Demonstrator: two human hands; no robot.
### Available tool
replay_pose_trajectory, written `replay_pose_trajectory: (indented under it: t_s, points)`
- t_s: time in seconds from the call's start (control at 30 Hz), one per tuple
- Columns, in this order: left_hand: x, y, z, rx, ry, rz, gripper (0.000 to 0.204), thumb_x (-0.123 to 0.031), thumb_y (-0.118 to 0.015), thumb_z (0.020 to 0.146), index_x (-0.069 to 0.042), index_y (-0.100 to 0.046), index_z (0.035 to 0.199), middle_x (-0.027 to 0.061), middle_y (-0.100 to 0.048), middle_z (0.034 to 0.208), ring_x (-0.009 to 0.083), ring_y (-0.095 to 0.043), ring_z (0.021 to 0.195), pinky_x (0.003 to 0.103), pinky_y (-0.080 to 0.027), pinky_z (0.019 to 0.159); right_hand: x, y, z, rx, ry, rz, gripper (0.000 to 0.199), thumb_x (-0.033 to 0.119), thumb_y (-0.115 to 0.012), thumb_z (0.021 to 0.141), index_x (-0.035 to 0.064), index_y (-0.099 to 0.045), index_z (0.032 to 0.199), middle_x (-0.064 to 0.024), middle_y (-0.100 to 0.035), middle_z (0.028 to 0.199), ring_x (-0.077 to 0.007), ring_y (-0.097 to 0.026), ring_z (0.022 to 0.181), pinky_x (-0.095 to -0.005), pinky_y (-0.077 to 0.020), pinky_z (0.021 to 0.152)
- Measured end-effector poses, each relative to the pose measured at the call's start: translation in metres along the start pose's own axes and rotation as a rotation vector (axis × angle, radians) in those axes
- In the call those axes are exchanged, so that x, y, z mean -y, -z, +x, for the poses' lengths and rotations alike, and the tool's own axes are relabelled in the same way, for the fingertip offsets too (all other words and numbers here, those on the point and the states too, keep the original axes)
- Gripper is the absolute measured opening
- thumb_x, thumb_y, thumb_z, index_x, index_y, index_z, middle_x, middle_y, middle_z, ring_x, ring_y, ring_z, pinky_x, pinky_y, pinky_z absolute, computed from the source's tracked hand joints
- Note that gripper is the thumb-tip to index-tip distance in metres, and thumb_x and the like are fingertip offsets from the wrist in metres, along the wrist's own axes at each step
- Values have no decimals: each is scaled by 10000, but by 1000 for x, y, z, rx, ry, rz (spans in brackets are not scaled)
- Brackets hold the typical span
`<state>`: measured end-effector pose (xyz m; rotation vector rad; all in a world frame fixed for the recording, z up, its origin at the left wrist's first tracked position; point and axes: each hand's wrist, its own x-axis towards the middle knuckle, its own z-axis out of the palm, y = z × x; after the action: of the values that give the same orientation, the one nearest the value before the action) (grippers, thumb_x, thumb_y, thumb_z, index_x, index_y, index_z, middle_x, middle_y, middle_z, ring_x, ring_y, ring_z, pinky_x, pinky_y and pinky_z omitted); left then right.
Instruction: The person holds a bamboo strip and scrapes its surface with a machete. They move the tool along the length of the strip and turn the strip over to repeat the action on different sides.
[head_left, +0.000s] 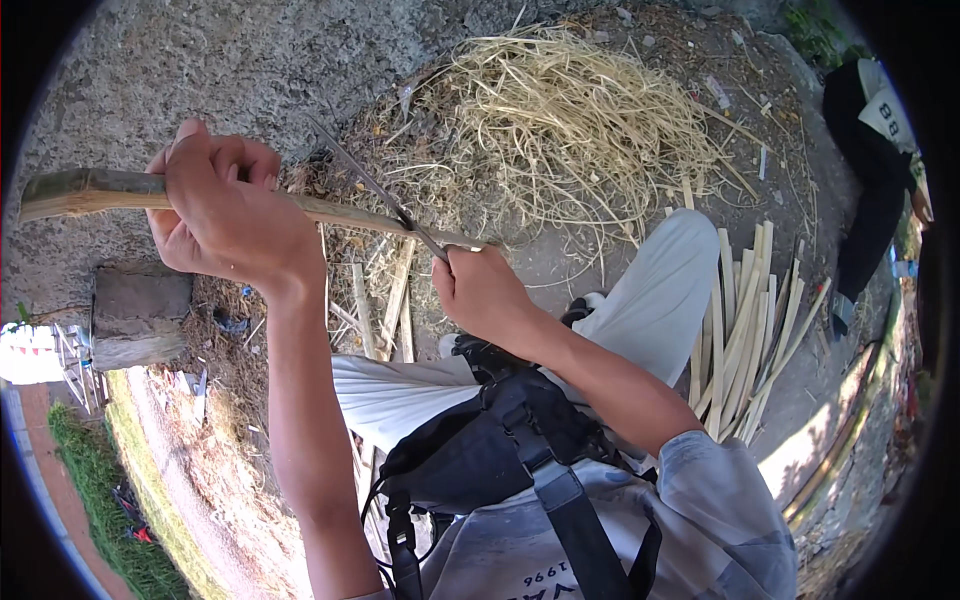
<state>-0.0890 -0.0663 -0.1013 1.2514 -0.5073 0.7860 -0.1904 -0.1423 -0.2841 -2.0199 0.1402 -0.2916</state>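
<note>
A long split-bamboo strip [105,192] runs across in front of me, thicker at its left end. My left hand [235,210] is closed around it near that end. In my right hand [490,300] I grip a knife [368,178] whose thin dark blade points up and left. The blade crosses the strip just left of my right fist and touches it or lies right against it. The knife's handle is mostly hidden by my fingers. The strip's right end reaches my right knuckles.
A heap of pale bamboo shavings [590,120] lies ahead on the ground. Several split strips [745,320] rest beside my right leg, others [390,300] at my left. A block [142,305] stands at left. Another person's dark-clothed leg [865,210] is at the far right.
</note>
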Motion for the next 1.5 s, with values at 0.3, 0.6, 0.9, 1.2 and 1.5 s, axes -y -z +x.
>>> replay_pose_trajectory:
  t_s: [0.3,0.6,0.9,1.2,1.5]
  points:
    - [1,17,-3,103,16,-170,251,-82,-500,860,-81,-333,672,22,-293,512,94,-276,392,251,-254,387,9,6,2,77,1,-46,217,137,-547,855,-59,-604,778,-243,-578,618,-443,-580,591,-501,-489,602]
    - [-7,41,0,215,112,-336,260,-103,-474,869,-113,-264,715,18,-218,561,103,-214,423,250,-205,388,-17,-14,-3,120,-139,-1,279,180,-514,887,-48,-616,763,-282,-595,658,-453,-608,663,-539,-498,653]
    - [5,56,9,168,151,-294,277,-138,-464,883,-114,-267,690,20,-227,575,112,-220,434,264,-212,404,-9,-14,19,181,-32,112,326,171,-506,871,-79,-581,675,-283,-569,618,-453,-600,637,-523,-490,644]
    - [8,56,14,103,104,-196,290,-142,-472,879,-86,-326,635,23,-269,567,133,-312,435,278,-258,422,-18,-26,27,190,-37,63,268,151,-530,855,-66,-595,713,-254,-561,582,-427,-582,558,-503,-469,575]
    - [8,52,8,60,72,-185,273,-119,-482,848,-79,-344,615,23,-275,546,131,-314,431,263,-244,424,-74,-48,0,94,-29,-57,262,144,-495,877,-82,-619,827,-287,-590,634,-450,-607,618,-506,-513,650]
